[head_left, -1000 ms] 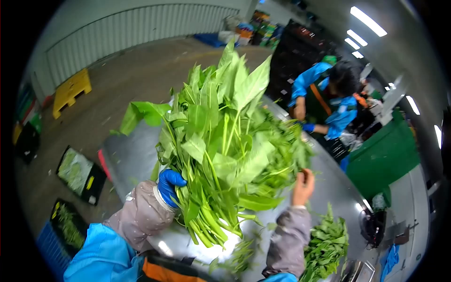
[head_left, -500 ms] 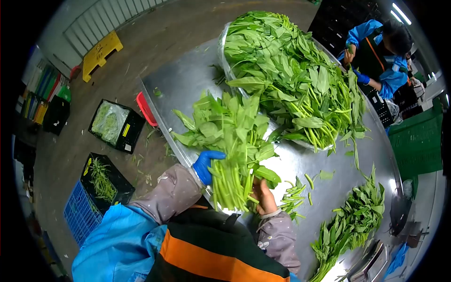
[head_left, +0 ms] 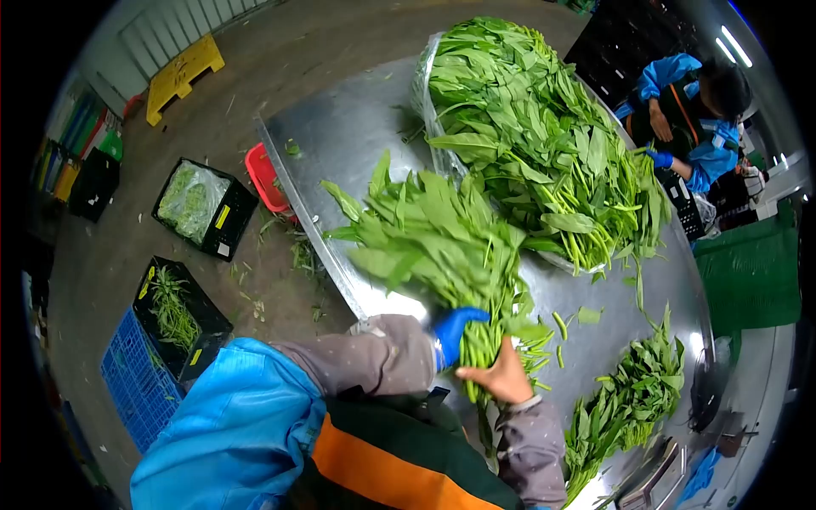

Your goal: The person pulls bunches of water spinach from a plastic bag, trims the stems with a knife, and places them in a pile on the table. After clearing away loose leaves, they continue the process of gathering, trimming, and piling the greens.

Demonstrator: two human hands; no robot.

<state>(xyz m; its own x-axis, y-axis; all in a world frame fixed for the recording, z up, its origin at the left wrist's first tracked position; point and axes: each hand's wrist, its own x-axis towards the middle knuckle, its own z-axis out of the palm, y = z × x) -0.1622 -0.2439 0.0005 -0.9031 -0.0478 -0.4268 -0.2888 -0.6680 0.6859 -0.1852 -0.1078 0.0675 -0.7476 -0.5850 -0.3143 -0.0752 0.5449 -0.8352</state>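
Observation:
A leafy bunch of water spinach (head_left: pixel 442 246) lies over the near side of the metal table (head_left: pixel 357 110), leaves pointing away from me. My left hand (head_left: pixel 459 331), in a blue glove, wraps around its stems. Bare, my right hand (head_left: pixel 503 374) closes on the lower stem ends, thumb across them and fingers partly hidden. Short cut stem pieces (head_left: pixel 535 344) lie just right of the bunch. Beyond it rises a large heap of water spinach (head_left: pixel 527 127) in clear plastic. Another bunch (head_left: pixel 629 399) rests at the table's right.
On the floor at left stand a black crate with bagged greens (head_left: pixel 195 208), another black crate (head_left: pixel 183 319) and a blue crate (head_left: pixel 140 374). A red basket (head_left: pixel 268 178) sits by the table edge. Across the table works another person (head_left: pixel 688 119). A scale-like device (head_left: pixel 654 484) is at lower right.
Both hands have moved right with the bunch, which now tilts with its leaves toward the upper left. My right hand has turned, its thumb now over the stem ends.

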